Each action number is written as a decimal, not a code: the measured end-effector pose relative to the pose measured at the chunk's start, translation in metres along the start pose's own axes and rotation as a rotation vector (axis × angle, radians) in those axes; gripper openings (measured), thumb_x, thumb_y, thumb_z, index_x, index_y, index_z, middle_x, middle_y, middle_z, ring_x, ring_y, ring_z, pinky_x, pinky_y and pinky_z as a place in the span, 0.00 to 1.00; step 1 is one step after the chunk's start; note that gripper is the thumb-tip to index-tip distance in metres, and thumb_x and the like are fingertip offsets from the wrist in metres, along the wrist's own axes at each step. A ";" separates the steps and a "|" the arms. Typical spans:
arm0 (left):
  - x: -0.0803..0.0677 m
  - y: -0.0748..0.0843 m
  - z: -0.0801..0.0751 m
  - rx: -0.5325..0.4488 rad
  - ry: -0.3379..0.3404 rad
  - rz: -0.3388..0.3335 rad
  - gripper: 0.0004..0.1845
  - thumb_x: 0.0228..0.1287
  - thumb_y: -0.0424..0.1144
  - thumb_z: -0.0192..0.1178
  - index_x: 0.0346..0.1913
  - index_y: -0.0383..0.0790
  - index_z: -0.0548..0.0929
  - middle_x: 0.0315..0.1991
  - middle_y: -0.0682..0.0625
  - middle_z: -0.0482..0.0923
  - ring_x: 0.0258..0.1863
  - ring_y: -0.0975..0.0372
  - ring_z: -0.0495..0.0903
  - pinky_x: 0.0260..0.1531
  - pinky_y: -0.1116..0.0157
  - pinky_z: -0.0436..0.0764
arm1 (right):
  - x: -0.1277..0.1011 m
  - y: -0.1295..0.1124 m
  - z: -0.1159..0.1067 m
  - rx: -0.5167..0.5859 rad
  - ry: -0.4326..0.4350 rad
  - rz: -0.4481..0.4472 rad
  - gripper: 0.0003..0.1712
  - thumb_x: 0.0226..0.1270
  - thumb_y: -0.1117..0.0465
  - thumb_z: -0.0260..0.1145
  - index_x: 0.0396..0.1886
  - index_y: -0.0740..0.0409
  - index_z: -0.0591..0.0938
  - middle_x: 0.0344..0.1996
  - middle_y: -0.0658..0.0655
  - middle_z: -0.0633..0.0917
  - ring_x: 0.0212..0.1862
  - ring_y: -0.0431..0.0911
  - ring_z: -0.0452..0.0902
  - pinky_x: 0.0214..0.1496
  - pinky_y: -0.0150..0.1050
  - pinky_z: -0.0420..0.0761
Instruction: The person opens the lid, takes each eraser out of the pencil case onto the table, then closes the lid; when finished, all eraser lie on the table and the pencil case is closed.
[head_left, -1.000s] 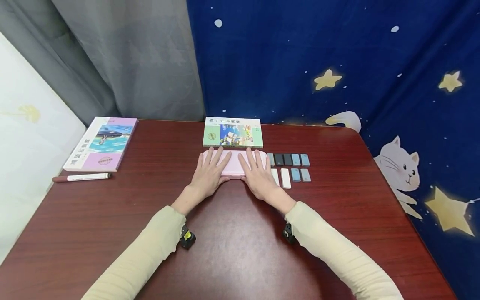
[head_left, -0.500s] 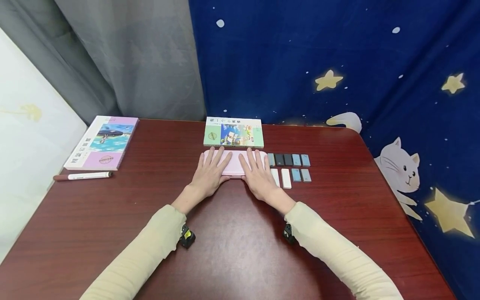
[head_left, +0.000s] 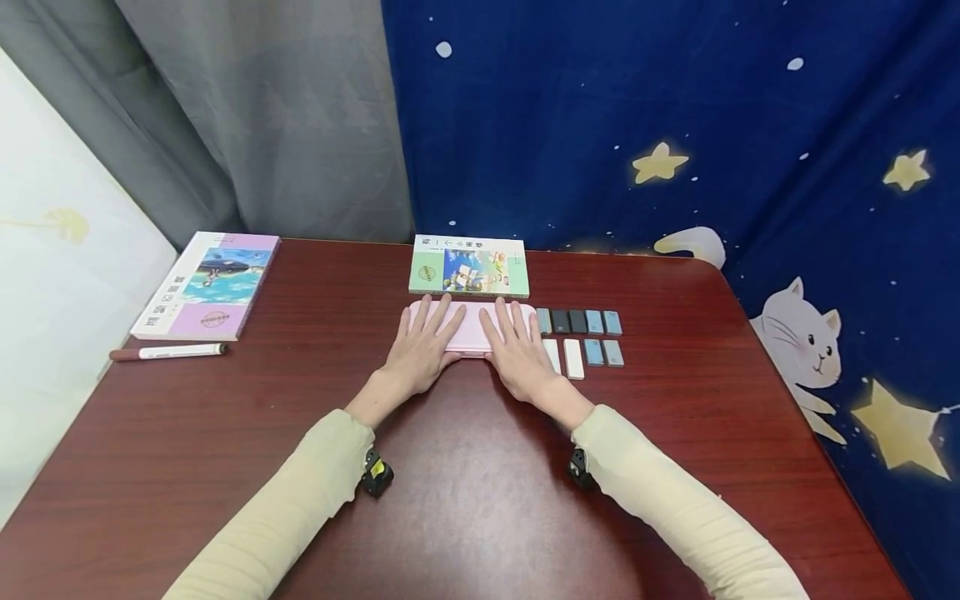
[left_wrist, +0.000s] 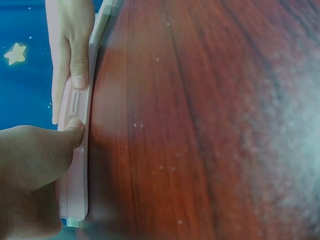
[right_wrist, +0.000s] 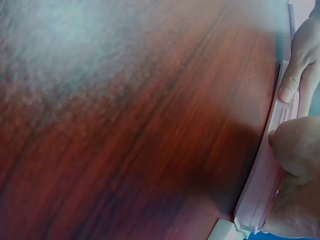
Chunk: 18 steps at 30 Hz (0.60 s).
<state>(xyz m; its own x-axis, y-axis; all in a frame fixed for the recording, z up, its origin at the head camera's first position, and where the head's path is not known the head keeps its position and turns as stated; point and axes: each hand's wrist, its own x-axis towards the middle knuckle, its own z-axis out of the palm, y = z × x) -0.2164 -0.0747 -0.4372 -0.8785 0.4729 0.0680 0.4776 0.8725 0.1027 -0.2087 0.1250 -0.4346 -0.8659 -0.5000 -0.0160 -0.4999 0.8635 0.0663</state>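
A closed pink case, like a pencil case [head_left: 471,332], lies on the table in the head view. My left hand [head_left: 417,354] rests on its left half, fingers straight and spread over the lid. On the right half rests my right hand [head_left: 519,358], its fingers likewise straight. Both thumbs touch the front side of the case [left_wrist: 75,195], one on either side of a small raised oblong part [left_wrist: 74,102] in the left wrist view. The palms hide both ends of the lid.
Beside the case, small light blue and dark blocks [head_left: 576,322] and white blocks [head_left: 573,359] lie in two rows. A green-and-white book [head_left: 468,267] lies behind it. At the far left are a purple-and-white book [head_left: 206,287] and a marker [head_left: 169,352].
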 end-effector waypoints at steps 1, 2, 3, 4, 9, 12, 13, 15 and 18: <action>0.000 0.000 0.000 -0.002 -0.004 -0.001 0.37 0.71 0.51 0.54 0.76 0.44 0.53 0.76 0.40 0.43 0.73 0.42 0.41 0.68 0.40 0.46 | 0.000 0.000 0.000 0.002 0.003 -0.003 0.36 0.78 0.53 0.47 0.77 0.59 0.46 0.74 0.69 0.44 0.74 0.64 0.37 0.71 0.61 0.44; 0.000 0.000 0.000 -0.006 -0.005 -0.003 0.37 0.71 0.51 0.54 0.76 0.43 0.53 0.76 0.40 0.43 0.73 0.42 0.41 0.68 0.40 0.46 | 0.000 0.000 -0.001 0.007 0.004 -0.005 0.36 0.78 0.53 0.47 0.77 0.60 0.46 0.74 0.69 0.44 0.74 0.64 0.37 0.71 0.62 0.44; 0.000 0.000 -0.001 -0.012 -0.007 -0.005 0.37 0.71 0.51 0.53 0.76 0.43 0.53 0.76 0.40 0.43 0.73 0.42 0.41 0.67 0.40 0.46 | 0.000 0.000 -0.001 0.011 0.001 -0.007 0.36 0.78 0.53 0.47 0.77 0.60 0.46 0.74 0.70 0.43 0.74 0.64 0.36 0.71 0.62 0.44; 0.000 0.000 -0.001 -0.019 -0.010 -0.007 0.37 0.71 0.51 0.53 0.76 0.43 0.53 0.76 0.40 0.43 0.73 0.42 0.41 0.67 0.40 0.46 | 0.000 0.001 -0.001 0.019 -0.003 -0.010 0.36 0.78 0.53 0.47 0.77 0.60 0.46 0.74 0.70 0.43 0.74 0.64 0.36 0.71 0.62 0.44; -0.002 0.000 -0.002 -0.055 -0.005 -0.013 0.38 0.70 0.51 0.55 0.76 0.42 0.53 0.76 0.39 0.42 0.74 0.43 0.40 0.68 0.40 0.45 | 0.000 0.004 -0.004 0.127 -0.036 -0.007 0.38 0.78 0.52 0.47 0.78 0.59 0.43 0.75 0.68 0.39 0.74 0.62 0.31 0.72 0.61 0.38; -0.003 -0.001 -0.001 -0.076 0.004 -0.019 0.38 0.71 0.51 0.54 0.76 0.42 0.52 0.76 0.39 0.41 0.74 0.43 0.40 0.68 0.41 0.45 | -0.001 0.006 -0.006 0.203 -0.048 0.004 0.38 0.78 0.49 0.47 0.78 0.56 0.44 0.75 0.67 0.38 0.74 0.61 0.30 0.72 0.60 0.36; -0.004 -0.001 -0.001 -0.087 0.009 -0.021 0.38 0.71 0.51 0.54 0.76 0.41 0.52 0.76 0.39 0.41 0.74 0.43 0.40 0.68 0.41 0.45 | -0.001 0.007 -0.006 0.225 -0.049 0.009 0.38 0.78 0.48 0.47 0.78 0.56 0.44 0.75 0.67 0.38 0.74 0.61 0.30 0.72 0.60 0.35; -0.006 -0.002 0.000 -0.119 0.014 -0.030 0.38 0.71 0.51 0.53 0.76 0.41 0.52 0.76 0.39 0.40 0.74 0.44 0.39 0.69 0.42 0.44 | -0.003 0.009 -0.007 0.261 -0.044 0.025 0.37 0.78 0.48 0.46 0.78 0.55 0.46 0.75 0.67 0.39 0.74 0.62 0.30 0.72 0.61 0.36; -0.012 -0.004 0.001 -0.177 0.029 -0.048 0.37 0.72 0.50 0.52 0.76 0.40 0.52 0.76 0.39 0.39 0.74 0.44 0.38 0.68 0.41 0.42 | -0.006 0.011 -0.009 0.299 -0.036 0.059 0.36 0.79 0.48 0.44 0.78 0.54 0.46 0.75 0.66 0.40 0.74 0.62 0.31 0.72 0.61 0.36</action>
<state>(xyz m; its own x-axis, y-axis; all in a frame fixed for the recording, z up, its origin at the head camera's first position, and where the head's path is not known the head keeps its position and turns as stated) -0.2077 -0.0833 -0.4396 -0.9011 0.4248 0.0873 0.4314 0.8577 0.2797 -0.2089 0.1368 -0.4243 -0.8912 -0.4501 -0.0564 -0.4273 0.8747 -0.2286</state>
